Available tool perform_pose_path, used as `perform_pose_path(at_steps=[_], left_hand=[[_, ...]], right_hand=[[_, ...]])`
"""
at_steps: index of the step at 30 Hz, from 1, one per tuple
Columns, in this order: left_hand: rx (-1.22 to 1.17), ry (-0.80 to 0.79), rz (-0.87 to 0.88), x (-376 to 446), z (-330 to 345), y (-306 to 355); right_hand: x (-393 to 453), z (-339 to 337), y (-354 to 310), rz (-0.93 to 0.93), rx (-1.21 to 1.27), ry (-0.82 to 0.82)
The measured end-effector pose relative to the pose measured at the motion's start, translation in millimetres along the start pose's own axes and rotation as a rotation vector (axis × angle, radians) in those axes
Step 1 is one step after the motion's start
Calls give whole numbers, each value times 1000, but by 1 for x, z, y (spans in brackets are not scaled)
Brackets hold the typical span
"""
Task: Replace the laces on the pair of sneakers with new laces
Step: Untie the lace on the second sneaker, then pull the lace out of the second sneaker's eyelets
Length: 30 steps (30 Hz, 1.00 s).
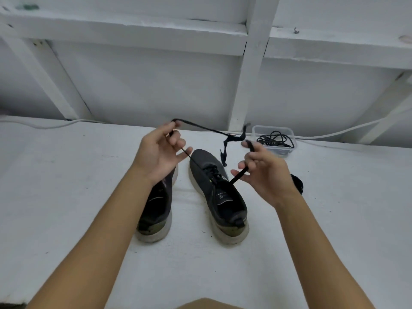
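Two dark grey sneakers with white soles stand side by side on the white surface, toes away from me: the left sneaker (pixel 156 210) partly under my left wrist, the right sneaker (pixel 217 192) with a black lace (pixel 200 127) running from its eyelets. My left hand (pixel 159 153) pinches one strand of that lace above the shoes, and the strand loops over to the right. My right hand (pixel 263 172) grips the other strand, which leads down to the right sneaker. Both strands are lifted and taut.
A clear plastic box (pixel 275 138) holding coiled black laces sits at the back right. Another bundle of black lace (pixel 297 184) lies behind my right wrist. A white cable (pixel 334 133) runs along the wall with its white beams.
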<state>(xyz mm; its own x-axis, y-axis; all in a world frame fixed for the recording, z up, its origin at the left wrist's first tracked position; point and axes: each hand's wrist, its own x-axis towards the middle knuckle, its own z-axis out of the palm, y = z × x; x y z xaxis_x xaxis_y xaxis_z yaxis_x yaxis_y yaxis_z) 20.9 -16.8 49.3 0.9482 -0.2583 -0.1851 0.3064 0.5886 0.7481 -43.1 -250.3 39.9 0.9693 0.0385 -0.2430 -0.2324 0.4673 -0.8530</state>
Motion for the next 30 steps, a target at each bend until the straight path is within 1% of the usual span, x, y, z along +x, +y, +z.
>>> perform_pose_path(at_steps=[2,3,6,8,9,10,12,13,15,16,18,19,20,21,23,24,25,27,28,30], left_hand=[[-113,-10,44,6,-1,11],[-147,16,60,9,-2,16],[-199,176,76,22,-15,26],[-165,305,78,28,-27,27],[-136,374,80,30,-33,26],[-90,446,82,31,-38,24],[114,579,87,31,-47,17],[264,626,82,30,-53,13],[621,664,64,28,-60,5],[830,657,41,26,-62,3],[1244,576,-42,21,-58,-1],[1402,524,-69,18,-55,-4],[1508,474,-65,16,-51,-7],[1563,433,-38,15,-48,-9],[1568,324,22,8,-38,-12],[1551,240,34,2,-32,-14],[1537,153,32,-1,-26,-16],[1551,22,15,-10,-12,-25],[1575,-13,-2,-15,-5,-30],[1592,-46,-77,-21,4,-43]], right_hand=[[1,-2,-10,-14,121,-42],[3,-3,-15,-31,180,-38],[14,-13,-19,-87,302,55],[23,-24,-17,-133,392,133],[28,-30,-14,-153,383,163],[31,-36,-11,-161,298,197],[36,-43,-3,-134,-25,280],[37,-46,1,-106,-187,323],[37,-48,10,-35,-510,373],[35,-48,13,3,-725,371],[31,-44,16,98,-1157,320],[28,-39,17,124,-1306,310],[25,-35,19,122,-1402,328],[23,-32,21,90,-1458,364],[18,-27,25,-11,-1489,406],[15,-25,26,-61,-1452,396],[14,-24,27,-94,-1365,364],[9,-20,27,-82,-1148,238],[7,-20,26,-63,-1125,160],[5,-22,23,-23,-1213,34]])
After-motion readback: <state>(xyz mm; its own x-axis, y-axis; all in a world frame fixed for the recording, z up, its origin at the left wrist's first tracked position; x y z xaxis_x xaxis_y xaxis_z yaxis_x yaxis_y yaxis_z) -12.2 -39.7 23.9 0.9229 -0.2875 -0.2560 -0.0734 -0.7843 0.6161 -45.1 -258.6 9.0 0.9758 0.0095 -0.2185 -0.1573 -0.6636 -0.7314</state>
